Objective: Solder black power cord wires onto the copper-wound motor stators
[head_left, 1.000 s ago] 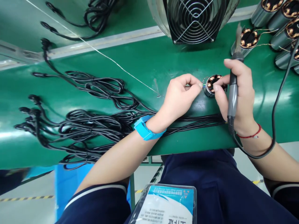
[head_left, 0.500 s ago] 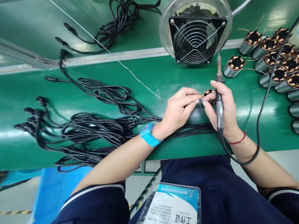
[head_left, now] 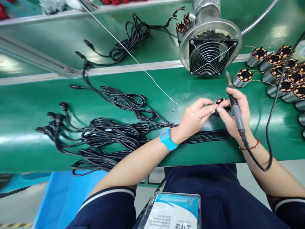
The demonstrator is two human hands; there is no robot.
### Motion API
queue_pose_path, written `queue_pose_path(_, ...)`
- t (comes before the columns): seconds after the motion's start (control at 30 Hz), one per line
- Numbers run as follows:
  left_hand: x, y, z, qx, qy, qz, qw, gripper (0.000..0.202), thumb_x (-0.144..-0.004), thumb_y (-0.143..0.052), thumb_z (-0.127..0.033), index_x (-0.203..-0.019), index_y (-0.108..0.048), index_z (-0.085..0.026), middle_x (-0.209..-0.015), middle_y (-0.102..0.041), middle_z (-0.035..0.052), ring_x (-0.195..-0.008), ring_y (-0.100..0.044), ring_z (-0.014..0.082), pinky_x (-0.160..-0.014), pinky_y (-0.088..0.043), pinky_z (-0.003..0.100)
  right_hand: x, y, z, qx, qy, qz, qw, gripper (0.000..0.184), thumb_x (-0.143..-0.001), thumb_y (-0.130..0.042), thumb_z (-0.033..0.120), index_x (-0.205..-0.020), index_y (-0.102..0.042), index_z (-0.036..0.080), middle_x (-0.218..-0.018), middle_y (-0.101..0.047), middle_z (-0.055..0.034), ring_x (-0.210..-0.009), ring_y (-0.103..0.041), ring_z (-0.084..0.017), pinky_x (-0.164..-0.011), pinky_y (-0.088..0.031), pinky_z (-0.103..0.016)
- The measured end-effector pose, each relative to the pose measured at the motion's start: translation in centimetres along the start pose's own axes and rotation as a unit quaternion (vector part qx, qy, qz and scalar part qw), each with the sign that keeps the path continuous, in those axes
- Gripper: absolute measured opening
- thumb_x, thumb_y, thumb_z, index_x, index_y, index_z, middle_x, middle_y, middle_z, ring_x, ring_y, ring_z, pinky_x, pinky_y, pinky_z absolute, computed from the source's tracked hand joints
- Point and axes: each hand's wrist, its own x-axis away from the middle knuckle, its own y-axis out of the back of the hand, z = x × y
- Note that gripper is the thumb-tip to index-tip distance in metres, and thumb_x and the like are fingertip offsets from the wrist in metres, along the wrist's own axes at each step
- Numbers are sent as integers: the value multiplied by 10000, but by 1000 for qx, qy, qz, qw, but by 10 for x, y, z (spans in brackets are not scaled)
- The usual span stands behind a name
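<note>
My left hand [head_left: 192, 118] pinches a thin wire at the stator [head_left: 221, 100], which has copper windings and stands on the green bench. Its fingertips meet those of my right hand [head_left: 241, 119], so the wire's end is mostly hidden. Held in the right hand is a soldering iron [head_left: 237, 115], its bare tip pointing up and away towards the fan, clear of the stator. The right thumb and a finger also press at the wire. Under my wrists run the straight ends of several black power cables [head_left: 207, 136].
Coiled black cables [head_left: 109, 130] with plugs cover the left of the bench [head_left: 147, 159]. A round fume fan [head_left: 208, 60] hangs ahead. Several metal-cased stators [head_left: 274, 74] crowd the right. A solder wire [head_left: 152, 79] slants down from upper left. The iron's cord [head_left: 269, 127] loops over my right forearm.
The view has shifted, so everything sits a little further right and lower. The iron now leans more to the left at its tip. Both hands stay together at the stator.
</note>
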Motion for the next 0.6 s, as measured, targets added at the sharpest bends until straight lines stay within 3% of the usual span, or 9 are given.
queue_pose_path(0.1,-1,0,-1,-4,0,11,1000,198,-940,-532,-194,-1078,-653,-121,-1020,-670,96,-929,-648,134,-802,-554,246,-1,-1,0,-5,14,-13,1000,450,-868,-595,252,-1302,-479,278,-795,-628,25,-770,-638,-157,-841,-564,-370)
queue_pose_path(0.33,-8,1,-4,21,51,22,998,125,-912,-514,-121,-882,-631,-154,-906,-626,63,-818,-604,121,-746,-515,245,-3,6,-1,32,32,-6,999,443,-876,-614,257,-1299,-487,293,-762,-648,25,-747,-653,-171,-826,-557,-377)
queue_pose_path(0.5,-12,5,-3,54,127,32,990,144,-845,-532,-55,-793,-624,-153,-842,-602,39,-787,-575,120,-720,-485,243,-5,24,-4,33,39,75,996,529,-851,-643,253,-1347,-461,290,-864,-690,-2,-847,-669,-197,-856,-540,-410)
queue_pose_path(0.6,-15,8,-3,74,162,42,983,157,-799,-542,-22,-760,-624,-151,-816,-602,28,-773,-567,118,-714,-473,240,-6,22,-7,69,47,93,992,543,-849,-653,254,-1350,-448,296,-841,-685,21,-831,-656,-193,-873,-512,-436)
